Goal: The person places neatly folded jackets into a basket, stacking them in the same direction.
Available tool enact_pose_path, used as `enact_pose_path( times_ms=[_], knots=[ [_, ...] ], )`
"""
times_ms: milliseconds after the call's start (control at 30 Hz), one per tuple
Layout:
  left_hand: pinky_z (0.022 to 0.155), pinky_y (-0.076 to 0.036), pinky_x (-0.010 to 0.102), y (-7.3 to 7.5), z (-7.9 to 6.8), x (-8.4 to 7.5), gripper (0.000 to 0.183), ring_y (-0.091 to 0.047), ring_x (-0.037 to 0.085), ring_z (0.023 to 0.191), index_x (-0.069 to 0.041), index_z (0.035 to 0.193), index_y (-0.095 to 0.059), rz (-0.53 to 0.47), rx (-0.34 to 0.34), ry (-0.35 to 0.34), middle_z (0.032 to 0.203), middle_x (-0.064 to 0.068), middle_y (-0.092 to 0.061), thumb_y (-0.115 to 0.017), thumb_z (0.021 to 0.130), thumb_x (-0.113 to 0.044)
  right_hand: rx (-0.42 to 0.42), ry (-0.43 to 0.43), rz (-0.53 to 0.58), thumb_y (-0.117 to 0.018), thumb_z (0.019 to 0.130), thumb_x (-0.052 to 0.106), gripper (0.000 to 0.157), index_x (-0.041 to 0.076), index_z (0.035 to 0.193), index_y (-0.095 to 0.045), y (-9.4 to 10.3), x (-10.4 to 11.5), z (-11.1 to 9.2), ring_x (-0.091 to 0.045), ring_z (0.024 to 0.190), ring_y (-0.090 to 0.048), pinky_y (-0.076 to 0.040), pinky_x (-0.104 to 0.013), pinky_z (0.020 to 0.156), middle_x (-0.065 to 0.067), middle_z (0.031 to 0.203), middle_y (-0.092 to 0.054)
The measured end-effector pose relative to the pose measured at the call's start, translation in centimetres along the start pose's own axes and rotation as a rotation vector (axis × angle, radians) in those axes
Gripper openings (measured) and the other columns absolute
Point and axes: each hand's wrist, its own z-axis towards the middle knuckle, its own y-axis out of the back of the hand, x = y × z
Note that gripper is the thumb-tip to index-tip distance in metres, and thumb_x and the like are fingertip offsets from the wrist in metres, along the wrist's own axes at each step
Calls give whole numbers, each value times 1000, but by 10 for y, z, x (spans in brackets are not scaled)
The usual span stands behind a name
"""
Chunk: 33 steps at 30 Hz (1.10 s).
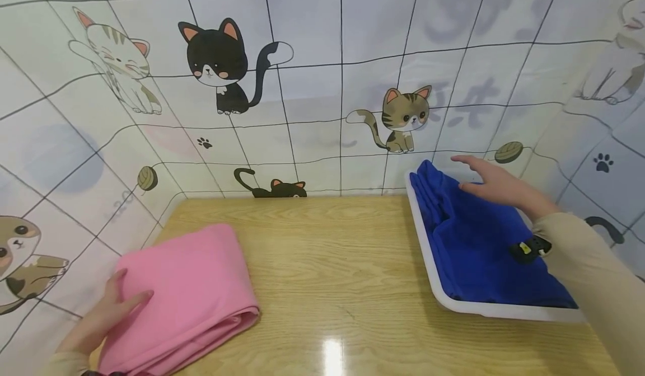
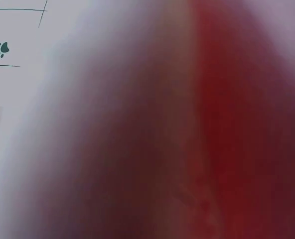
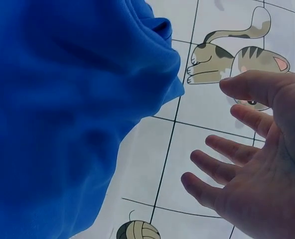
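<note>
A folded pink cloth (image 1: 186, 286) lies on the table at the left in the head view. My left hand (image 1: 113, 309) rests on its left edge, thumb and fingers spread over the top. In the left wrist view everything close is blurred. A folded blue cloth (image 1: 484, 247) fills a white tray (image 1: 433, 275) at the right. Above the tray's far part is my right hand (image 1: 496, 183), its fingers extended and nothing in its grasp. The right wrist view shows that hand (image 3: 257, 154) with fingers spread, apart from the blue cloth (image 3: 63, 119).
The wooden table (image 1: 327, 264) stretches between the pink cloth and the tray. Behind it and at both sides stand walls (image 1: 312, 96) covered in a sheet printed with cats and grid lines. A dark band with a yellow mark (image 1: 531, 248) sits on the right wrist.
</note>
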Motion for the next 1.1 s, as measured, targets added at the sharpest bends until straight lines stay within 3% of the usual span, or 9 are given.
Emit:
enact_pose_path(
  times_ms=[167,333,467,700,733,833,933,1033,1100],
  knots=[
    [103,6,67,1,-1,1,101,21,58,129,7,140,30,-119,24,26,139,41,33,-56,97,-26,-6,45,2,-58,94,5,62,-7,146,-26,-2,5,1,-57,125,-30,-29,-68,96,-34,147,-26],
    [104,5,65,-2,1,-1,104,21,58,130,6,141,29,-154,11,38,139,42,31,-59,95,-21,5,62,12,-57,96,7,62,-6,147,-25,-2,18,3,-57,126,-31,-31,-68,95,-32,149,-24],
    [107,5,61,-9,6,-8,106,18,55,133,5,143,27,-188,-12,44,142,41,26,-63,93,-19,9,76,18,-57,96,8,63,-4,148,-24,-3,31,5,-55,126,-32,-32,-67,95,-31,149,-24],
    [109,0,57,-27,13,-17,107,14,49,136,-3,145,28,-351,7,60,147,30,31,-64,91,-13,13,157,35,-59,95,6,62,-4,147,-28,-11,51,9,-52,127,-34,-30,-64,99,-29,148,-29],
    [110,-2,55,-29,13,-19,107,13,47,137,-6,146,28,-373,18,73,147,28,32,-64,91,-12,15,162,33,-59,94,5,62,-4,147,-28,-13,52,9,-51,127,-34,-29,-63,100,-29,147,-30],
    [109,-22,51,-32,16,-22,105,4,46,138,-12,145,27,-424,48,118,148,27,31,-63,91,-11,16,185,35,-60,93,2,63,-5,147,-29,-17,55,10,-49,128,-34,-29,-61,101,-29,147,-31],
    [105,-29,50,-33,17,-24,103,4,46,137,-17,144,27,-463,84,149,147,26,34,-61,92,-10,14,209,39,-61,92,1,62,-6,146,-30,-20,56,10,-48,127,-35,-29,-61,100,-29,146,-32],
    [102,-28,57,-33,17,-26,101,7,47,137,-19,144,26,-475,124,151,146,21,40,-59,92,-8,20,220,38,-60,93,2,61,-6,146,-30,-23,59,10,-47,126,-37,-31,-60,99,-29,145,-33],
    [93,-36,59,-32,18,-26,98,0,49,134,-23,145,24,-472,160,154,146,21,40,-56,92,-8,23,218,36,-60,94,4,61,-4,147,-30,-24,60,10,-46,126,-37,-31,-60,100,-28,145,-34]
  ],
)
